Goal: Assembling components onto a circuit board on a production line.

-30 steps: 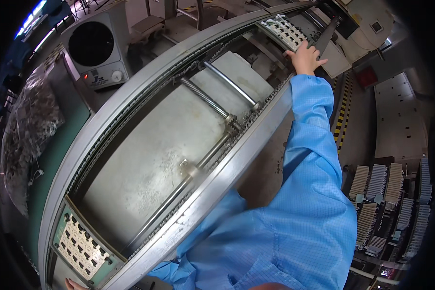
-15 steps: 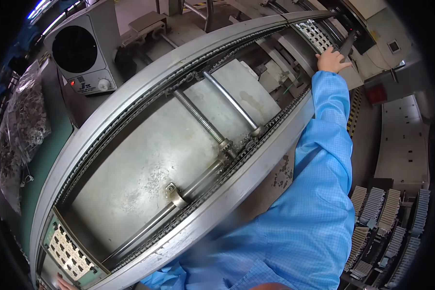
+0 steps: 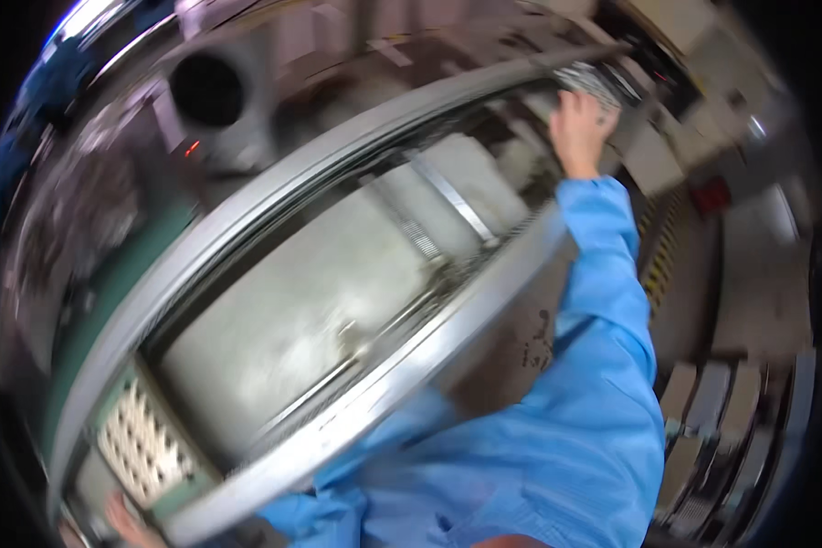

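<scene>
The picture is smeared by motion. My right hand, at the end of a blue sleeve, reaches to the far right end of a long metal conveyor frame. Its fingers rest against a pale perforated panel sitting between the rails there. The blur hides whether they grip it. Only a bit of my left hand shows at the lower left edge, right beside a second perforated panel in a green holder at the near end of the conveyor. How its fingers are set is hidden.
A grey bed with cross bars lies between the two curved rails. A boxy machine with a round dark opening stands behind the far rail. Racks of stacked trays stand at the lower right, by a yellow-black striped edge.
The view has swung and blurred. My right hand has shifted a little left along the far panel, and my left hand and the near panel show more at the lower left.
</scene>
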A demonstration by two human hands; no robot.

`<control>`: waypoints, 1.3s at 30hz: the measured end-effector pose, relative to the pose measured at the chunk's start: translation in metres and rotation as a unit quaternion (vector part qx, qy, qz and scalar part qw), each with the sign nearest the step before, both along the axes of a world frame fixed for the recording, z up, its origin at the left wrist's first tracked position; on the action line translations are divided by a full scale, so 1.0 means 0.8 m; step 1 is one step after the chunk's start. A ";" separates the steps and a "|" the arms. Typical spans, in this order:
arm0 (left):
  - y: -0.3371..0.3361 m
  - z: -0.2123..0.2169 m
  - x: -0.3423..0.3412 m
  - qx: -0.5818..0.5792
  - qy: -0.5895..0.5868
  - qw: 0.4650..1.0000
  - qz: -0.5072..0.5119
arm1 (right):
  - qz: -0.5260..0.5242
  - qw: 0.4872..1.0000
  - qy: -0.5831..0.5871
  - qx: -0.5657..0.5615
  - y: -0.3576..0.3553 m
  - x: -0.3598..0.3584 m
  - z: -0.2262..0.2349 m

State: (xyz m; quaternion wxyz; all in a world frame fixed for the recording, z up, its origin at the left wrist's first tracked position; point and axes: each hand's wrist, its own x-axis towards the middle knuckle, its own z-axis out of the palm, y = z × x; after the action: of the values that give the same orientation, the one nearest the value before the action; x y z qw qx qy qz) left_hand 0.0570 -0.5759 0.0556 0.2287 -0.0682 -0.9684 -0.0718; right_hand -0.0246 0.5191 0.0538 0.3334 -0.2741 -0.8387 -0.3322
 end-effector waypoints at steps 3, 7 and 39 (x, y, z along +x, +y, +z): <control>0.087 -0.017 -0.022 0.029 -0.019 0.998 0.060 | 0.179 0.984 0.024 -0.003 -0.111 0.017 0.027; 0.188 0.033 -0.047 0.192 -0.055 0.980 0.006 | 0.376 0.924 0.020 -0.069 -0.286 -0.003 0.063; 0.259 0.147 -0.195 -0.013 0.191 0.964 -0.182 | 0.438 0.792 -0.369 -0.210 -0.938 -0.573 0.149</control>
State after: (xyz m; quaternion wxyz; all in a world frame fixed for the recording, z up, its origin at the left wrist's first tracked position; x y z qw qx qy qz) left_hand -0.0987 -0.3685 0.1731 0.3914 -0.2591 -0.8789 -0.0849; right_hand -0.4830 -0.2311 0.1729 0.0427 0.2032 -0.9773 -0.0423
